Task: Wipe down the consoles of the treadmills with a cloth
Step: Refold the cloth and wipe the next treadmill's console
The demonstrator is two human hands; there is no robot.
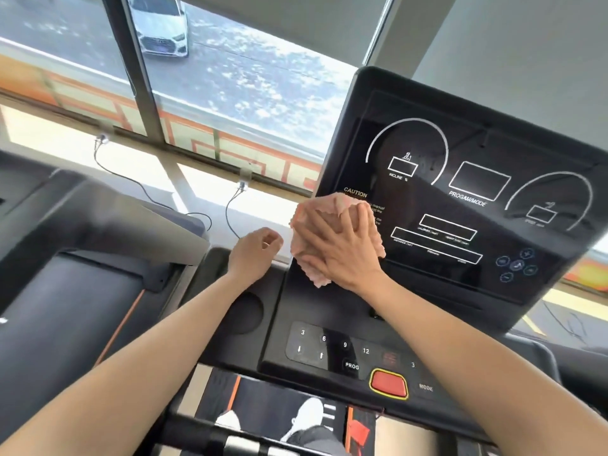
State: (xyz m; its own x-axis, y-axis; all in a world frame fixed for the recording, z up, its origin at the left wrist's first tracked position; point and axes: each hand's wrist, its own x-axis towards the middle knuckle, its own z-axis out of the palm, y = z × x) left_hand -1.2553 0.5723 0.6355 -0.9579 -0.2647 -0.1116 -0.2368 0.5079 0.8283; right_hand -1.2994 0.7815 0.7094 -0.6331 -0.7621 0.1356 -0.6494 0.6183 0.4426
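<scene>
Bright daylight floods through the window [230, 93], glaring on the sill; wide-angle edges bend and blur.

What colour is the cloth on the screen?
Pale pink cloth, under the right hand; head view.

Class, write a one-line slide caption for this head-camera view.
Right hand presses a pink cloth against the treadmill console screen; left hand hovers loosely curled beside it.
</scene>
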